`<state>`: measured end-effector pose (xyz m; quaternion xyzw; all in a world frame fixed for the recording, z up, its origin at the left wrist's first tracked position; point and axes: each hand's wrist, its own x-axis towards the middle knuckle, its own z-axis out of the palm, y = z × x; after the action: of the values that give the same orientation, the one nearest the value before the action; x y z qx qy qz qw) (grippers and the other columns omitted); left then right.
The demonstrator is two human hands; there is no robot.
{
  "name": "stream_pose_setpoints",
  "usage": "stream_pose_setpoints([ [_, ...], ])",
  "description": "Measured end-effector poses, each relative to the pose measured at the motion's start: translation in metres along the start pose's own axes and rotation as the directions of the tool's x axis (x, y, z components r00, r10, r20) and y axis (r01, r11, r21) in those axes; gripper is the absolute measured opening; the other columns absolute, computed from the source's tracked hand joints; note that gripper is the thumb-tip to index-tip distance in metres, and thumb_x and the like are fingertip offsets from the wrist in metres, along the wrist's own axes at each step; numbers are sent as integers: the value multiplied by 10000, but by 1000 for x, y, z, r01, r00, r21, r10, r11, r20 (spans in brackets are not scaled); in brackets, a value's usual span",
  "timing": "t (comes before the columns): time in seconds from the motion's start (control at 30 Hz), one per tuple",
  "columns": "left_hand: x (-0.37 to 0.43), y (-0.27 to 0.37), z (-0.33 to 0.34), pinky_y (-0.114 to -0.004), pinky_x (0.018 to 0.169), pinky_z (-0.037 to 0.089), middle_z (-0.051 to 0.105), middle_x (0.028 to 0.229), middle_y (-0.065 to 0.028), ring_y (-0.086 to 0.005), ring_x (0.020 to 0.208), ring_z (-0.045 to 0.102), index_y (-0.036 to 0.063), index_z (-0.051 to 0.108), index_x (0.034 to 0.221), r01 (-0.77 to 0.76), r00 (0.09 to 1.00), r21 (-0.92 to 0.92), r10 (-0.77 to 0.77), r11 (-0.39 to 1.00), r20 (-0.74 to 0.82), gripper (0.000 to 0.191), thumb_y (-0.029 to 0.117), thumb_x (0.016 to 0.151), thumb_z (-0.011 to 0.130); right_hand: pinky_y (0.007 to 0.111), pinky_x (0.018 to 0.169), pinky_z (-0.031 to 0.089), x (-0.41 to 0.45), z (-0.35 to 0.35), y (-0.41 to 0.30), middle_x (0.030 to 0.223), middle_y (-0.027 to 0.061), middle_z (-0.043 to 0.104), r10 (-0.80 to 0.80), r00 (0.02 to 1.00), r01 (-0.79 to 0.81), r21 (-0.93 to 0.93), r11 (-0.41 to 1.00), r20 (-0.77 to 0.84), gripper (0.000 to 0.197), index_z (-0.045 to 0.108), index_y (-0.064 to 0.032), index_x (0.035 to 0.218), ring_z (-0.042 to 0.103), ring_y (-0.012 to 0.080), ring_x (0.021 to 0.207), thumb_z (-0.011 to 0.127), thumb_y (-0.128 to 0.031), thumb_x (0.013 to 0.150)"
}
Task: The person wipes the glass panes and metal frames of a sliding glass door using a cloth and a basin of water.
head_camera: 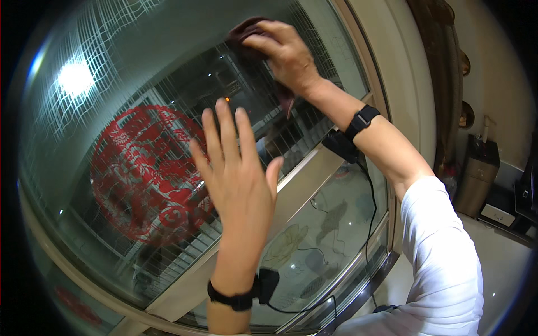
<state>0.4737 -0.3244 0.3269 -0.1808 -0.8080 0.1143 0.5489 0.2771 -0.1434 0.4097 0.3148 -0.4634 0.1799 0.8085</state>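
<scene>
My right hand [290, 56] grips a dark maroon cloth [252, 31] against the upper part of a glass pane [168, 71]. One corner of the cloth hangs below the palm. My left hand [235, 180] has its fingers spread and holds nothing; it is in front of the glass, though whether it touches the pane I cannot tell. Left of that hand, a round red paper-cut decoration [147, 176] is on the pane, partly covered by my fingers. Each wrist wears a black strap with a small black box and a cable.
A metal crossbar [302, 180] divides the upper pane from a lower patterned pane [302, 243]. A beige frame [403, 84] and a brown curtain [441, 84] stand on the right. Farther right is a small cabinet [477, 176]. A black cable [372, 201] hangs beside my right arm.
</scene>
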Motion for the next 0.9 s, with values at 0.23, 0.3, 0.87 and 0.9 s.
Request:
stream_pose_setpoints([
  [0.23, 71, -13, 31, -561, 1233, 186, 251, 1670, -159, -323, 1563, 182, 36, 362, 1561, -53, 998, 223, 44, 973, 47, 975, 512, 820, 779, 520, 1083, 421, -46, -29, 147, 1410, 166, 526, 500, 855, -514, -361, 779, -138, 511, 616, -180, 1349, 486, 433, 1277, 632, -121, 842],
  [0.3, 73, -18, 40, -551, 1241, 166, 226, 1682, -150, -317, 1570, 158, 33, 342, 1571, -48, 996, 269, 25, 962, 91, 1012, 562, 817, 761, 542, 1095, 403, -62, -29, 148, 1439, 204, 484, 618, 778, -620, -297, 726, -113, 554, 566, -171, 1402, 463, 452, 1294, 636, -182, 853],
  [0.87, 88, 8, 77, -612, 1241, 52, 127, 1712, -120, -319, 1587, 34, 61, 243, 1617, -17, 988, 383, -42, 924, 147, 1148, 708, 782, 690, 478, 1097, 437, -104, -69, 51, 1442, 166, 463, 372, 910, -362, -86, 928, 181, 753, 521, -182, 1414, 472, 432, 1306, 630, 130, 738],
  [0.9, 87, 8, 77, -612, 1241, 52, 127, 1712, -120, -319, 1587, 34, 61, 243, 1617, -22, 988, 380, -39, 925, 152, 1148, 708, 782, 690, 482, 1095, 438, -110, -74, 47, 1449, 164, 457, 281, 928, -275, -58, 960, 244, 760, 522, -183, 1409, 471, 435, 1305, 628, 142, 730],
])
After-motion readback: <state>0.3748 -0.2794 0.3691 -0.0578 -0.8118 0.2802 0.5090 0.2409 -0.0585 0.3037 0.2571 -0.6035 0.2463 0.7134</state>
